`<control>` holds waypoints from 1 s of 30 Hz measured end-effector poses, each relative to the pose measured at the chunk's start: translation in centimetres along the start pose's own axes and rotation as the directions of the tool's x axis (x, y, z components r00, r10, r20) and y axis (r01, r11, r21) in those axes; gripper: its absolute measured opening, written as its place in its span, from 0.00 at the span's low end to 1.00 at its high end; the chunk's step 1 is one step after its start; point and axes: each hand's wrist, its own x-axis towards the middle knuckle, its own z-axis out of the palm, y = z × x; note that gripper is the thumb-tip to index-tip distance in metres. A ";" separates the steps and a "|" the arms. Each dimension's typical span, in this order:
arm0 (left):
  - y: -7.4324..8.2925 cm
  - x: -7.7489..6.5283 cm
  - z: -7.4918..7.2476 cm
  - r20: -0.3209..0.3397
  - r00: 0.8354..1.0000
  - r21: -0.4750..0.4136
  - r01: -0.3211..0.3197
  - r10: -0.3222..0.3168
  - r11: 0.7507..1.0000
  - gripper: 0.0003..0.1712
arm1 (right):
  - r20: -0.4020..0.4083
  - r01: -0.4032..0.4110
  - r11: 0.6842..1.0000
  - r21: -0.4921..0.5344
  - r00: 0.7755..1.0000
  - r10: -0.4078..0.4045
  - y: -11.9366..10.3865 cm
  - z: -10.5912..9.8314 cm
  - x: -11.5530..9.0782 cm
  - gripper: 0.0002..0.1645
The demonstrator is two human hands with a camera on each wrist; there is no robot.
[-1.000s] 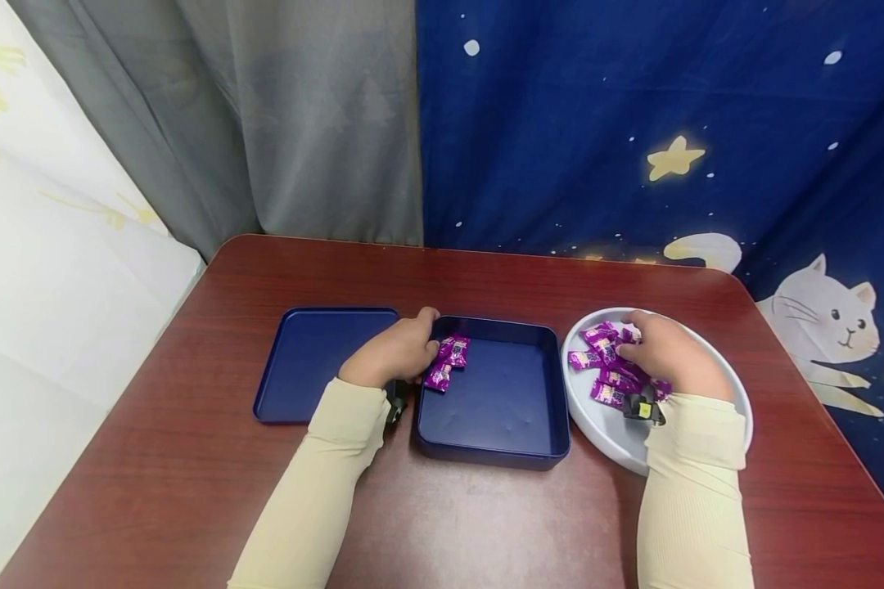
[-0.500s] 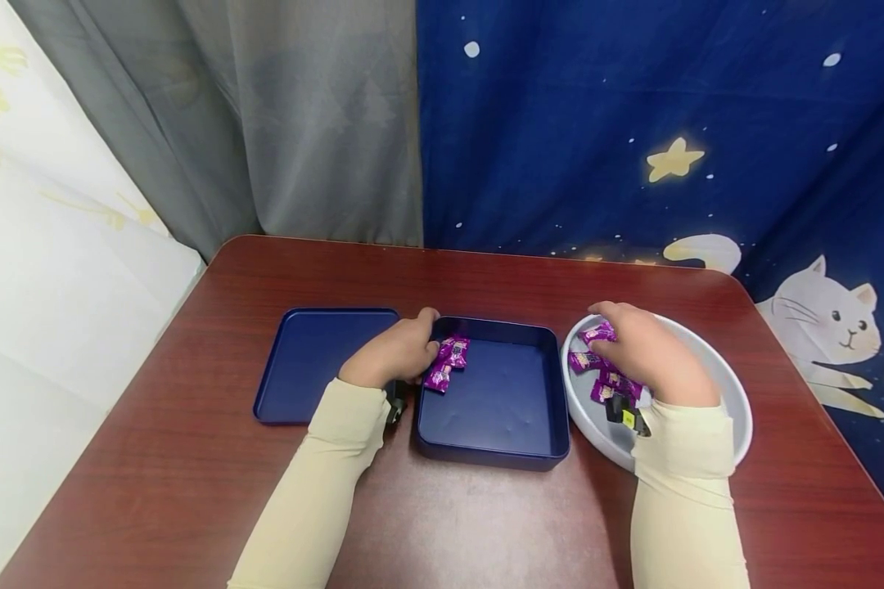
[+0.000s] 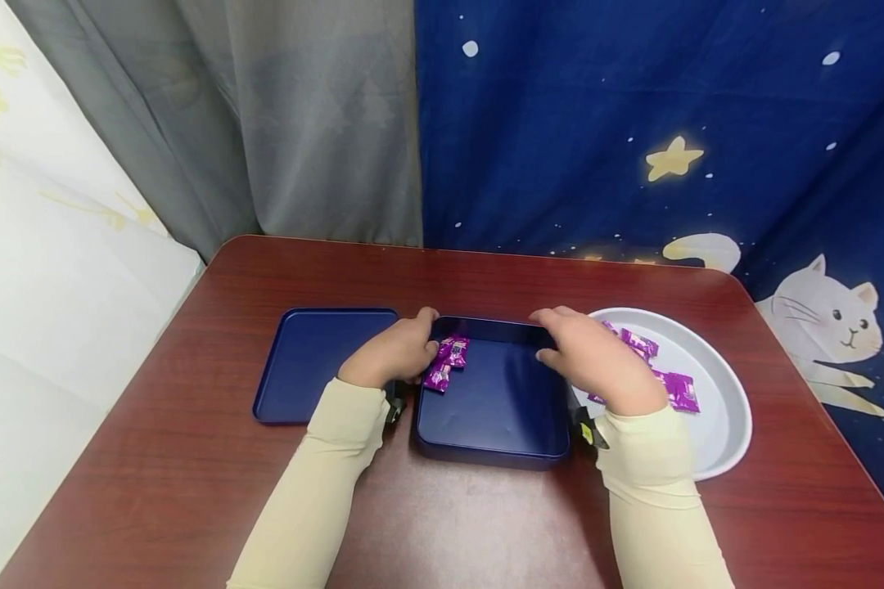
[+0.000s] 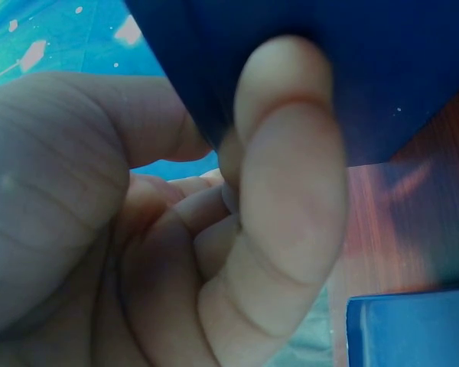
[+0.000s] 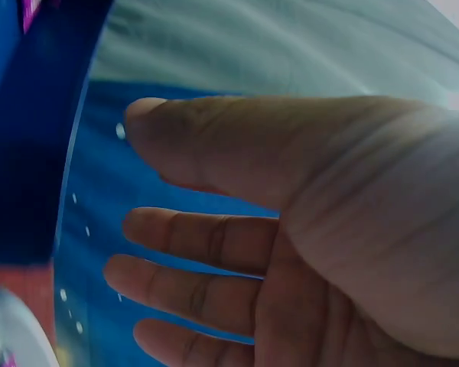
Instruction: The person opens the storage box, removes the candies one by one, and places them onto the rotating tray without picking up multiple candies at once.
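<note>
A dark blue square box stands on the table with several purple-wrapped candies inside along its left wall. My left hand grips that left wall; in the left wrist view the fingers press on the blue side. My right hand hovers over the box's right edge, beside the white round plate. The right wrist view shows its fingers fairly straight and apart, holding nothing. More purple-wrapped candies lie on the plate, partly hidden by this hand and forearm.
Left of the box lies a flat dark blue lid with a raised rim, partly behind my left hand. The reddish-brown wooden table ends at the back against a grey curtain and a blue starry curtain.
My right hand has moved left from above the candies on the plate to the box's right edge, uncovering candies on the plate. The left hand and the box have stayed put.
</note>
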 end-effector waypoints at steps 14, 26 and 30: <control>-0.2 0.2 0.1 -0.026 1.000 0.015 -0.017 0.017 1.000 0.28 | 0.061 0.124 0.990 -0.060 0.991 -0.120 -2.6 3.3 2.7 0.26; -0.1 0.2 0.0 -0.020 1.000 0.014 -0.019 0.019 1.000 0.28 | 0.125 0.214 0.975 -0.056 0.971 -0.205 -4.3 4.9 3.5 0.26; -0.1 0.2 0.0 -0.016 1.000 0.014 -0.016 0.016 1.000 0.28 | 0.136 0.229 0.973 -0.035 0.966 -0.222 -4.3 5.5 3.8 0.27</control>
